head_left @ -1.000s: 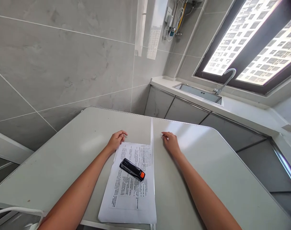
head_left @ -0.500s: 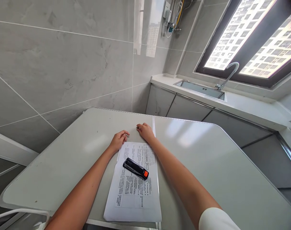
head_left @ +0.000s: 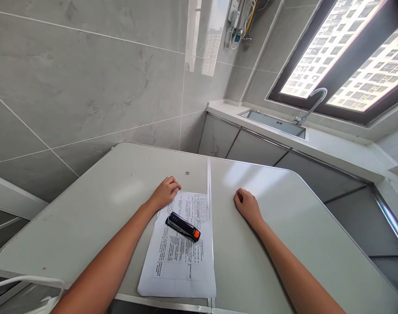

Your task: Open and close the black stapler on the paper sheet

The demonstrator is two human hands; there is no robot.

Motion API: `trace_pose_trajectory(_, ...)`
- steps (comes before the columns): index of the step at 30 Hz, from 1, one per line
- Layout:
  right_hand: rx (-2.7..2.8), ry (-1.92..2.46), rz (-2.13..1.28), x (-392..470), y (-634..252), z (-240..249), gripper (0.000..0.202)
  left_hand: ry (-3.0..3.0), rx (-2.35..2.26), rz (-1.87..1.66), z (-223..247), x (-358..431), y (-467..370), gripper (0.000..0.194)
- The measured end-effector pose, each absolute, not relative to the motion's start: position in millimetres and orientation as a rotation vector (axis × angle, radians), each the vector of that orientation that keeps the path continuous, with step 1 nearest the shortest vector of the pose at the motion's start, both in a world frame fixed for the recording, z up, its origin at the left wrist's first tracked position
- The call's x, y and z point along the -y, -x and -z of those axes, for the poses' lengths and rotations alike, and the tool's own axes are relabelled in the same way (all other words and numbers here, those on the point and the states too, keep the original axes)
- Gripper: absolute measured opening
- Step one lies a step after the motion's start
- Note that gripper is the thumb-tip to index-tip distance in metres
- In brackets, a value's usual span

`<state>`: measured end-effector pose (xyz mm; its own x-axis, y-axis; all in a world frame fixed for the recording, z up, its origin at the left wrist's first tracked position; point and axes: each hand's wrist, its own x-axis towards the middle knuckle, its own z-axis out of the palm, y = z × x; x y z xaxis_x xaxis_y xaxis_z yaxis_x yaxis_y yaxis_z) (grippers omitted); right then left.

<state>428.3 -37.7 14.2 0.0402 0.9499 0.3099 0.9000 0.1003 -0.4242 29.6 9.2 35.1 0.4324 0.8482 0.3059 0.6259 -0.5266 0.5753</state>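
A black stapler (head_left: 183, 227) with an orange end lies slantwise on printed white sheets (head_left: 176, 279). Beside the sheets' upper left corner rests my left hand (head_left: 166, 192), its fingers curled together and nothing visible in them. My right hand (head_left: 247, 204) is to the right of the sheets, over the table's right half, with fingers loosely curled in and nothing seen between them. Beyond the top edge of the sheets, a tiny metallic piece (head_left: 187, 173), like a short strip of staples, sits on the table, touched by neither hand.
The pale table (head_left: 87, 218) has a metal seam (head_left: 209, 183) down its middle. Grey tiled wall (head_left: 87, 87) rises behind it. At the back right are a counter with a sink (head_left: 274, 123), a curved faucet (head_left: 312, 107) and a window. A white bar (head_left: 29, 279) shows at the lower left.
My right hand has moved right and nearer, away from the tiny metallic piece, which now shows on the table. My left hand's fingers have curled closer. The view has shifted slightly.
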Motion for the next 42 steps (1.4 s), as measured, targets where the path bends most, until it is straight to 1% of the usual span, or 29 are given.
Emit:
trace_pose_trajectory(3,1.856,1.807,-0.136,49,-430,-12,0.017,-2.428,-1.265,-0.730,-38,-7,-31,0.020)
trace_pose_trajectory(7,1.821,1.802,-0.190,43,-424,-18,0.016,-2.514,-1.235,-0.622,-38,-5,-35,0.015)
trace_pose_trajectory(10,1.778,1.674,-0.245,44,-409,-27,0.018,-2.551,-1.209,-0.573,-36,-5,-38,0.017)
trace_pose_trajectory(16,1.838,1.384,-0.754,70,-340,-40,0.020,-2.566,-1.262,-0.609,-33,-7,-39,0.024)
trace_pose_trajectory(20,1.800,1.327,-0.894,80,-311,-39,0.024,-2.550,-1.354,-0.666,-33,-8,-38,0.027)
trace_pose_trajectory(23,1.766,1.334,-0.879,81,-309,-37,0.028,-2.527,-1.406,-0.693,-33,-8,-39,0.021)
trace_pose_trajectory(25,1.762,1.365,-0.821,79,-313,-37,0.023,-2.499,-1.439,-0.735,-34,-7,-39,0.018)
trace_pose_trajectory(27,1.766,1.407,-0.747,75,-318,-36,0.014,-2.477,-1.467,-0.784,-35,-6,-39,0.019)
trace_pose_trajectory(28,1.765,1.429,-0.716,73,-320,-36,0.013,-2.473,-1.471,-0.804,-36,-6,-40,0.020)
trace_pose_trajectory(32,1.756,1.499,-0.654,66,-334,-34,0.017,-2.484,-1.399,-0.813,-39,-1,-44,0.023)
trace_pose_trajectory(35,1.748,1.553,-0.620,61,-347,-31,0.018,-2.505,-1.255,-0.735,-41,4,-50,0.024)
trace_pose_trajectory(39,1.822,1.550,-0.558,51,-363,-25,0.022,-2.531,-1.035,-0.549,-47,12,-57,0.027)
trace_pose_trajectory(42,1.903,1.512,-0.506,47,-370,-22,0.026,-2.574,-0.982,-0.455,-51,18,-61,0.026)
